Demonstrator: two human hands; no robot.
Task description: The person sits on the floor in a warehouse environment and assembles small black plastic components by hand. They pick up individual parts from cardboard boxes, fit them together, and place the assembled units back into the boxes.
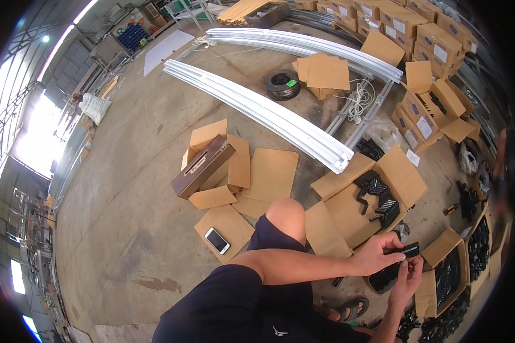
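A small black part (411, 250), too small to name more exactly, is pinched between the fingers of my left hand (377, 254). From below, my right hand (406, 277) closes on the same part, thumb and fingertips against it. Beneath my hands lie more black pieces (383, 278), partly covered by my arm and fingers. Just beyond, an open cardboard box (347, 222) holds rows of black angled pieces (377, 194) stacked along its right side. Close to my right hand stands another open carton (442, 291) filled with black parts.
A phone (217, 240) lies on flat cardboard. Behind it, a brown case (203, 166) rests across an open box (239, 163). Long white rails (257, 111) cross the floor beside a wire spool (282, 84). Stacked cartons (435, 40) line the far right.
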